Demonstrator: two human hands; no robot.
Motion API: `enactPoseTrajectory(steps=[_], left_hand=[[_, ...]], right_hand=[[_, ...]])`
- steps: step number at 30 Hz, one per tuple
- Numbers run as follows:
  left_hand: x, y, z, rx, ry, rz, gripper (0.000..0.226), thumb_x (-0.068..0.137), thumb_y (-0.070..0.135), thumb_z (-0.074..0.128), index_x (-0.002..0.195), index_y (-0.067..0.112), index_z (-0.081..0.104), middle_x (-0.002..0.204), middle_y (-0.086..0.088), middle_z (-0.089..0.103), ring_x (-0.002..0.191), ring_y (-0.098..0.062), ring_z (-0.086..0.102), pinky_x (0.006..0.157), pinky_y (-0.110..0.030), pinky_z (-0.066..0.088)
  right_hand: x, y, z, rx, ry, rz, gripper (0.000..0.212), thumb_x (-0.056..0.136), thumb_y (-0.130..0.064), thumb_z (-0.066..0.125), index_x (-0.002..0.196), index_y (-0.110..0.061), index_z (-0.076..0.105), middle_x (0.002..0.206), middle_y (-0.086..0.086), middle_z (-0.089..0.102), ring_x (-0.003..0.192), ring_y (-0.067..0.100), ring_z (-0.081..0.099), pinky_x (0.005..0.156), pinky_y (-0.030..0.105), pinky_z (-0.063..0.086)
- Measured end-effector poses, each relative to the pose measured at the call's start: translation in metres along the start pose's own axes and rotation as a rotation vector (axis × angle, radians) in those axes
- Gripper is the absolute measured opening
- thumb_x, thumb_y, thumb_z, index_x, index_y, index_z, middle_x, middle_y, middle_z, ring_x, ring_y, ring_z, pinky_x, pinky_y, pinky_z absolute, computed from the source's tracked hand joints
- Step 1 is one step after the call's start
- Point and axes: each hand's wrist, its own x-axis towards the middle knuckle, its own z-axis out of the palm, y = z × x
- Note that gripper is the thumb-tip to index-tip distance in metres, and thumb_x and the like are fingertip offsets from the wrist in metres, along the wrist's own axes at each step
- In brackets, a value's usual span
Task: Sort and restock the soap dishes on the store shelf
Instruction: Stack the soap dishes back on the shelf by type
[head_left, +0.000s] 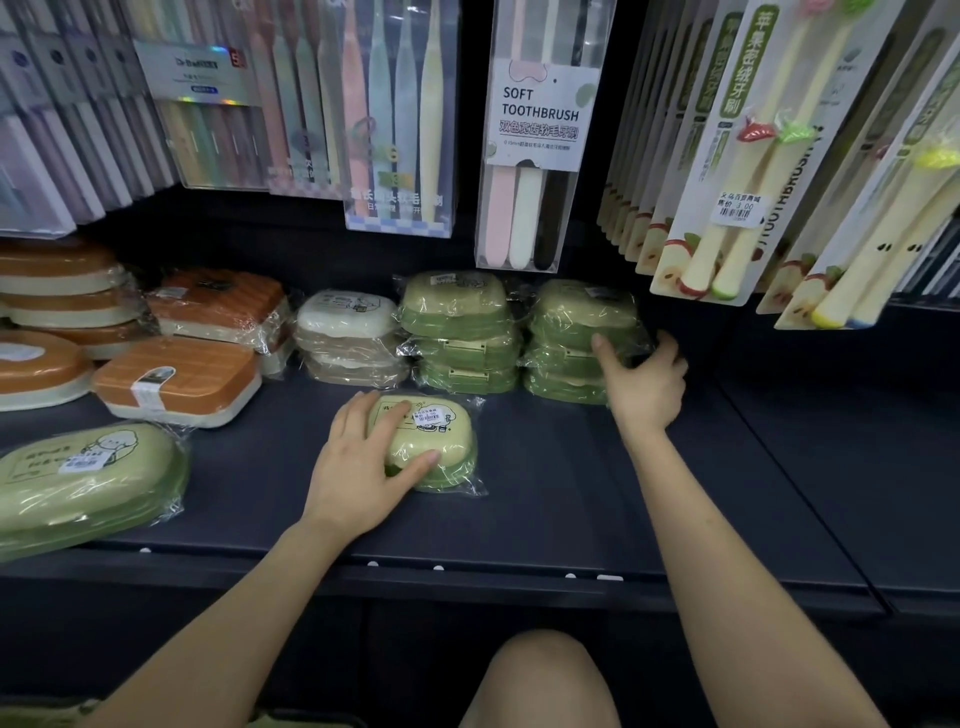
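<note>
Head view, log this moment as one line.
left hand holds loose green dish on shelf | right hand holds right green stack | dish not yet stacked

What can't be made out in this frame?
All in the head view:
- Label on the loose green soap dish: partly under the left hand, and the print is too small.
- Fingers of the right hand: tips lost in shadow behind the right green stack, so the grip is unclear.
- Left edge cuts off the big green dish and the orange stack.
- Top edge cuts off the toothbrush packs.
</note>
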Motion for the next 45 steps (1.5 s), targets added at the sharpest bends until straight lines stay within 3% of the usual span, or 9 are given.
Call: enactPoseTrajectory(steps=[4,9,13,16,22,30,37,42,45], left_hand=[[0.0,0.0,-0.001,-0.048,-0.009,0.012,0.087,0.074,0.077,0.031,0.139,0.021,0.048,0.151,-0.009,0.031,0.142,-0.025,0.019,0.112,-0.042,0.024],[-0.007,-0.005,-0.008,-0.149,0.061,0.007,0.078,0.08,0.068,0.031,0.139,0.019,0.047,0.148,-0.007,0.037,0.138,-0.025,0.029,0.108,-0.031,0.021],[-0.019,-0.026,-0.023,-0.056,0.113,-0.072,0.078,0.082,0.066,0.027,0.134,0.014,0.053,0.14,-0.014,0.047,0.134,-0.032,0.036,0.109,-0.042,0.028],[-0.026,-0.047,-0.034,0.082,0.047,-0.142,0.085,0.078,0.07,0.021,0.129,0.014,0.059,0.135,-0.016,0.052,0.131,-0.035,0.039,0.108,-0.047,0.031],[-0.029,-0.055,-0.038,0.349,-0.175,-0.179,0.102,0.061,0.076,-0.001,0.14,0.031,0.045,0.149,-0.007,0.037,0.14,-0.03,0.027,0.115,-0.047,0.015],[-0.03,-0.054,-0.038,0.372,-0.195,-0.147,0.099,0.063,0.073,-0.001,0.14,0.031,0.045,0.149,-0.008,0.037,0.14,-0.03,0.027,0.115,-0.048,0.015],[-0.059,-0.06,-0.073,0.119,0.28,0.014,0.038,0.085,0.037,0.048,0.098,0.01,0.072,0.102,-0.008,0.066,0.093,-0.03,0.061,0.08,-0.041,0.048],[-0.09,-0.11,-0.123,0.291,0.456,-0.242,0.042,0.082,0.033,0.046,0.104,0.006,0.068,0.111,-0.019,0.061,0.1,-0.04,0.055,0.084,-0.047,0.043],[-0.095,-0.138,-0.147,0.238,0.344,-0.52,0.047,0.093,0.031,0.054,0.134,0.007,0.053,0.137,-0.028,0.045,0.126,-0.044,0.04,0.104,-0.05,0.03]], right_hand=[[-0.059,0.002,-0.004,-0.008,0.1,-0.237,0.071,0.081,-0.056,0.067,0.131,-0.008,0.052,0.125,0.019,0.056,0.109,0.038,0.055,0.087,0.045,0.043],[-0.124,-0.011,0.008,0.008,-0.401,-0.731,0.066,0.081,-0.062,0.046,0.129,-0.018,0.06,0.133,0.007,0.056,0.122,0.026,0.05,0.1,0.039,0.04],[-0.146,-0.026,0.026,-0.192,-0.617,-0.909,0.061,0.083,-0.054,0.064,0.137,-0.027,0.054,0.147,0.008,0.044,0.134,0.03,0.035,0.108,0.045,0.034],[-0.148,-0.025,0.035,-0.299,-0.53,-1.045,0.057,0.075,-0.041,0.078,0.127,-0.023,0.063,0.134,0.013,0.056,0.123,0.038,0.05,0.09,0.053,0.051],[-0.13,-0.013,0.039,-0.333,-0.422,-0.901,0.049,0.085,-0.03,0.071,0.132,-0.023,0.058,0.142,0.011,0.05,0.131,0.038,0.042,0.087,0.05,0.052],[-0.118,-0.019,0.042,-0.446,-0.439,-0.799,0.049,0.093,-0.035,0.061,0.14,-0.029,0.048,0.15,0.004,0.038,0.139,0.03,0.029,0.09,0.044,0.049],[-0.148,-0.04,0.037,-0.377,-0.304,-0.93,0.062,0.066,-0.036,0.086,0.118,-0.009,0.065,0.12,0.023,0.06,0.111,0.045,0.056,0.093,0.056,0.049],[-0.229,-0.094,0.067,-0.074,-0.751,-0.949,0.066,0.088,-0.05,0.063,0.145,-0.024,0.041,0.151,0.006,0.037,0.139,0.024,0.033,0.112,0.035,0.027],[-0.267,-0.133,0.105,-0.026,-0.902,-0.965,0.074,0.087,-0.051,0.064,0.15,-0.029,0.031,0.158,0.004,0.024,0.144,0.024,0.022,0.116,0.04,0.025]])
